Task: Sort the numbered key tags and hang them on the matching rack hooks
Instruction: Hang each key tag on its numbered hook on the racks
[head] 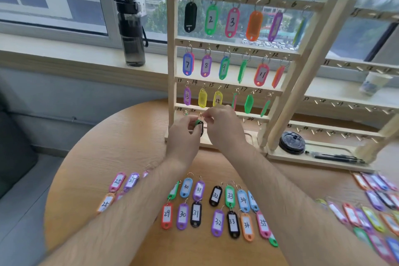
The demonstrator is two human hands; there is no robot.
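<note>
Both hands cover part of the bottom rail of the near rack [171, 49], so we cannot tell which hooks past 19 and 20 are occupied. The left hand [183, 134] has its fingers curled round a black tag [201, 128] held just in front of that rail. The right hand [222, 127] pinches at the top of the same tag with thumb and forefinger (the ring itself is too small to make out). A sliver of green shows beside the tag; we cannot say what it is. Above, we count eighteen hung tags, six on each of the three upper rails. Several hang edge-on or back to front and their numbers are unreadable. On the table [108, 136], between the forearms, two rows of tags lie flat, running from 29 to 35. More tags left of the left arm are partly covered. Those at the right edge are too blurred to count. The second rack [345, 101] shows only bare hooks in its visible part, and its base tray holds one round black lid [292, 142] and a dark pen [336, 156]. On the sill stand one dark bottle [131, 34] and one blurred cup [374, 83], contents not discernible.
</note>
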